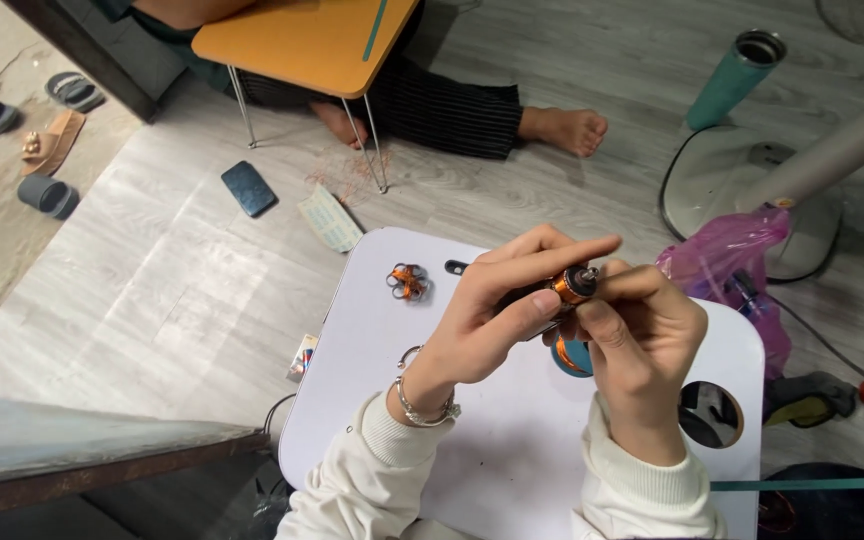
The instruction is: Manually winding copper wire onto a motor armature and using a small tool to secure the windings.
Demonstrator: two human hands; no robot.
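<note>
We look down from a head-worn camera at two hands in cream sleeves working above a small white table (512, 450). Our left hand (497, 300) and right hand (642, 335) meet over the far half of the table, both closed around a small copper-wound coil (574, 285), an orange cylinder with a dark metal end. The left fingers (552, 255) stretch over the top of the coil while the thumb presses from below; the right fingers curl in a pinch on its right end. The coil is held in the air just above the table, between the two hands. A silver bracelet (422, 410) sits on the left wrist.

On the table, to the left of the hands, lies a small wound part with dark loops and copper wire (408, 281). A round hole (710, 413) opens in the table near its right edge. A pink plastic bag (727, 255) rests just beyond the table on the right.

On the grey floor farther off we see a dark phone (249, 188), a teal tumbler (737, 80), the base of a standing fan (722, 180), and several sandals (47, 190) at the left. Another person sits on the floor behind a low orange table (302, 40), one bare foot (564, 128) showing.
</note>
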